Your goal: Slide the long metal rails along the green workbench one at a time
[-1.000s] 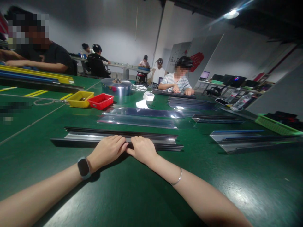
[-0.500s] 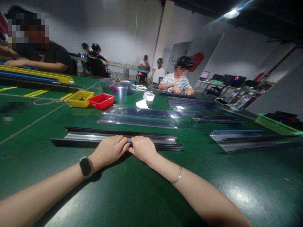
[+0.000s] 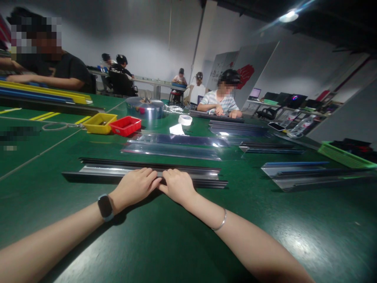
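Observation:
A long black-edged channel strip (image 3: 94, 178), with a shiny clear middle, lies across the green table in front of me. My left hand (image 3: 138, 185) is closed over its near edge around the middle, fingers curled over into the channel. Right beside it, my right hand (image 3: 179, 185) grips the same edge, and the two thumbs nearly meet on the near side. The fingertips are hidden behind the edge and knuckles. Beyond the strip lie flat clear plastic strips (image 3: 171, 151).
Past the clear strips are a red bin (image 3: 125, 126), a yellow bin (image 3: 100, 124), a tape roll (image 3: 185, 120) and a coil of clear strip (image 3: 145, 108). More channel strips (image 3: 306, 175) and a green basket (image 3: 347, 155) lie right. Co-workers sit across the table and at left.

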`<control>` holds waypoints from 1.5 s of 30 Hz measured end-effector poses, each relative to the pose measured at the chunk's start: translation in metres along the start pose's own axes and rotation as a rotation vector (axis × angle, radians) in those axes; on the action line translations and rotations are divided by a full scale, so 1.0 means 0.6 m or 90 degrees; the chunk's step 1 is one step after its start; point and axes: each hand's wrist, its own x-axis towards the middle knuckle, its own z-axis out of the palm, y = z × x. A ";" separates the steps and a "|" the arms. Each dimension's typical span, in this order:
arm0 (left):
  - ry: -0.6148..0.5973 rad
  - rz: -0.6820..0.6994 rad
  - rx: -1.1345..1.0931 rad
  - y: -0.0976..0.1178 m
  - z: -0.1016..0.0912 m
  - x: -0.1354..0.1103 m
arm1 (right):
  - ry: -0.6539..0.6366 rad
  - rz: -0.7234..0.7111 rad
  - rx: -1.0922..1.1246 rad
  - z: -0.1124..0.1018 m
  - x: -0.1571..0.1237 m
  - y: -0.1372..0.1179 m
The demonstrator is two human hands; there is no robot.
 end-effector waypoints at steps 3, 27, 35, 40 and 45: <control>-0.010 -0.001 0.008 -0.001 -0.001 0.000 | 0.002 0.051 -0.016 0.002 -0.001 0.000; 0.007 -0.013 0.000 -0.003 0.000 -0.001 | 0.001 -0.034 0.021 0.003 0.001 0.013; 0.033 -0.011 -0.013 -0.005 -0.002 -0.002 | 0.020 0.011 0.015 0.003 -0.002 0.003; 0.030 -0.012 -0.011 -0.005 -0.001 -0.002 | 0.024 -0.013 0.017 0.006 -0.001 0.003; 0.025 -0.012 -0.004 -0.005 0.000 -0.003 | 0.024 -0.021 0.028 0.008 0.000 0.004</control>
